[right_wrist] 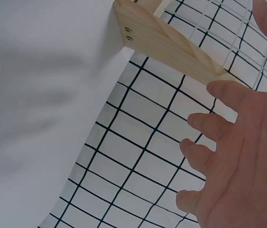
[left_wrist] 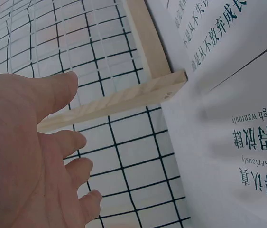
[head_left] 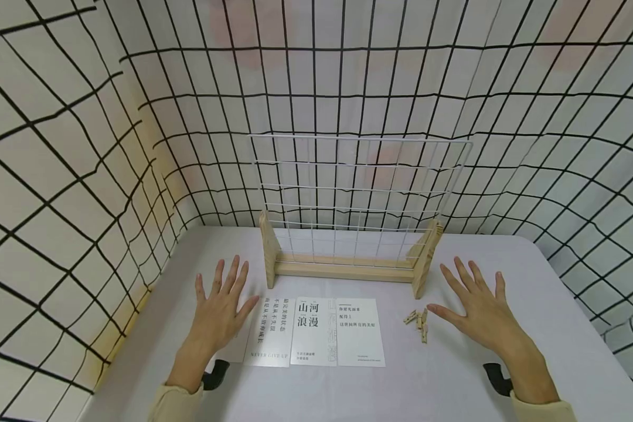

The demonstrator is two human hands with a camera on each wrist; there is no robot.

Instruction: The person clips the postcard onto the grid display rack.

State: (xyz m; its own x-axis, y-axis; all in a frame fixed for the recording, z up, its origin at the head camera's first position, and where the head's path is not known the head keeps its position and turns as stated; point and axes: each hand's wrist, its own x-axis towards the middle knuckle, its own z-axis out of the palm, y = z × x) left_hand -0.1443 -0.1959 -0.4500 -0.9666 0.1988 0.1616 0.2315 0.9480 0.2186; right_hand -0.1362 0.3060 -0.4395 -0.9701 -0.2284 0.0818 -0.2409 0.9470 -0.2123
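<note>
Legible markings, from the fingers of the left hand (head_left: 218, 316) to those of the right hand (head_left: 480, 316).
First card (left_wrist: 240, 128), partly covered by the left thumb in the head view: "laugh wantonly" and "Live seriously", with 得放肆 and 得认真 respectively; the leading character of each is cut by the left wrist view's edge. Second card (head_left: 268, 337), just beside the left thumb tip: three vertical columns, 最完美的状态, 不是从不失误, 而是从不放弃成长; at the foot, "NEVER GIVE UP". Third card (head_left: 313, 340), farther from the left thumb: large 山河浪漫; outlined characters along one edge and small print, unreadable. Fourth card (head_left: 361, 340), nearest the right fingers but apart from them: 配得上 above 这世间所有的美好; the top line is unclear, the bottom print too small to read.
</note>
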